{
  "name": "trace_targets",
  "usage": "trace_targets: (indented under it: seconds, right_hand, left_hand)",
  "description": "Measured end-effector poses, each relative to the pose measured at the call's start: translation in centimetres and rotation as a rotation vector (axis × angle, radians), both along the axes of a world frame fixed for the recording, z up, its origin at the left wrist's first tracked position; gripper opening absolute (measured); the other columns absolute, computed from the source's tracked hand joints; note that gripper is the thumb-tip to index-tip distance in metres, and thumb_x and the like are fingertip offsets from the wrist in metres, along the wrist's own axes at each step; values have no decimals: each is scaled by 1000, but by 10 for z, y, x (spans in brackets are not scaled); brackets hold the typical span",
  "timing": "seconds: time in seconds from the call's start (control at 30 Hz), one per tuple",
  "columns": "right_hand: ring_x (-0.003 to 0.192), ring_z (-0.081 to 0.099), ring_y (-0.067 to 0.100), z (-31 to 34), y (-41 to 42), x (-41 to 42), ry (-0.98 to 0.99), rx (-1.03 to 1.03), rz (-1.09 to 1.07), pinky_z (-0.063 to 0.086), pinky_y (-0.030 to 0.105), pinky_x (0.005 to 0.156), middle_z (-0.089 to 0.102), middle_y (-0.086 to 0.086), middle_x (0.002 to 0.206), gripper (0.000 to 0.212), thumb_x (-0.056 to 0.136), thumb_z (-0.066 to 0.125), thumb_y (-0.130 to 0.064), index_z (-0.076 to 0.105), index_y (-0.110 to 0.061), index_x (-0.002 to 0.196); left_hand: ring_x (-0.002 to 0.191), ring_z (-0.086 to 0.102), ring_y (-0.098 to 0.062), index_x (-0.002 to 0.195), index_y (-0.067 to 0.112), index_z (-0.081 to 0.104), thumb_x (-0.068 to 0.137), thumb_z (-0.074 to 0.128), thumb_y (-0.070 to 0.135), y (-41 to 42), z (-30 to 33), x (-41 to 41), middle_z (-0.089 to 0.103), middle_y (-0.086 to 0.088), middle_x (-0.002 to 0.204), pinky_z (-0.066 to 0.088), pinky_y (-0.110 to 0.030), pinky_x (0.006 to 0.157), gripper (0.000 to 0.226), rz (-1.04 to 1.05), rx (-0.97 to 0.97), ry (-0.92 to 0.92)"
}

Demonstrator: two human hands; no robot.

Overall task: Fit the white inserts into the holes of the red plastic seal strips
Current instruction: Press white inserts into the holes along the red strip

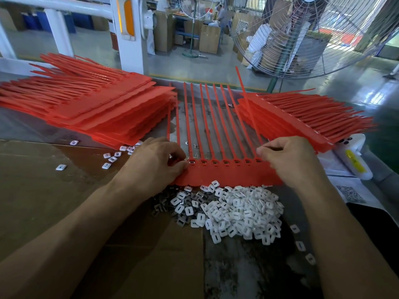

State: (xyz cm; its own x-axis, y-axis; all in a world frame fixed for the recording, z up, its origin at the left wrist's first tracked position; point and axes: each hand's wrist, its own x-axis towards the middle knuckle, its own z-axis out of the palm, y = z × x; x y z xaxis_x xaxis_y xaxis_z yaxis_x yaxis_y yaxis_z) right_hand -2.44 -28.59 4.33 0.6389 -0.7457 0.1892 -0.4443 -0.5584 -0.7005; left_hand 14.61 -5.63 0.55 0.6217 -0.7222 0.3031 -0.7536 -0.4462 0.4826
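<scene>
A red seal strip sheet [224, 172] lies flat in front of me, its long tails pointing away and a row of square holes along its near band. My left hand [155, 162] rests on the sheet's left end, fingers curled, pinching at the leftmost hole, which holds a white insert [191, 162]. My right hand [289, 158] covers the sheet's right end with fingers curled on its edge. A heap of white inserts [239, 212] lies just below the sheet, between my forearms.
Stacks of red strips lie at the back left [97, 108] and back right [302, 117]. Loose inserts [112, 158] are scattered on the cardboard [43, 190] to the left. Small grey metal clips [159, 207] sit beside the heap. A large fan [302, 35] stands behind.
</scene>
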Motion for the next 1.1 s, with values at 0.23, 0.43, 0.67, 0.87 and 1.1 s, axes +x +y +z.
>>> trace_targets:
  seconds: [0.23, 0.43, 0.67, 0.87, 1.1]
  right_hand:
    - [77, 68, 29, -8, -24, -6, 120, -22, -120, 50, 36, 74, 73, 9, 77, 17, 94, 74, -27, 77, -14, 84]
    - [77, 66, 30, -14, -26, -4, 202, -79, -124, 52, 40, 74, 71, 10, 76, 26, 98, 66, -25, 72, -12, 76]
    - [74, 65, 24, -17, -25, -3, 225, -76, -117, 53, 40, 75, 71, 4, 73, 25, 96, 69, -29, 75, -16, 76]
    - [81, 66, 25, -19, -24, 0, 246, -84, -146, 54, 40, 79, 72, 2, 80, 18, 94, 72, -31, 77, -19, 82]
    - [91, 68, 26, -19, -22, 0, 218, -78, -194, 57, 46, 86, 75, 2, 90, 9, 90, 77, -31, 80, -23, 89]
  left_hand:
    - [104, 50, -8, 107, 32, 72, 92, 67, 47, 0, 0, -1, 59, 15, 105, 45, -32, 92, 22, 0, -7, -5]
    - [105, 50, -8, 108, 33, 72, 92, 66, 48, 1, 0, -1, 59, 14, 105, 46, -33, 93, 23, -1, -2, -7]
    - [104, 50, -8, 106, 34, 72, 92, 66, 48, 0, 0, 0, 58, 16, 103, 45, -31, 89, 21, 2, -2, -6]
    - [104, 50, -8, 107, 35, 71, 92, 66, 48, 0, -1, 0, 58, 16, 104, 45, -31, 89, 21, -4, 6, -5]
    - [106, 50, -8, 107, 35, 71, 92, 66, 48, 0, 0, 0, 59, 16, 106, 46, -32, 93, 21, 5, 9, 3]
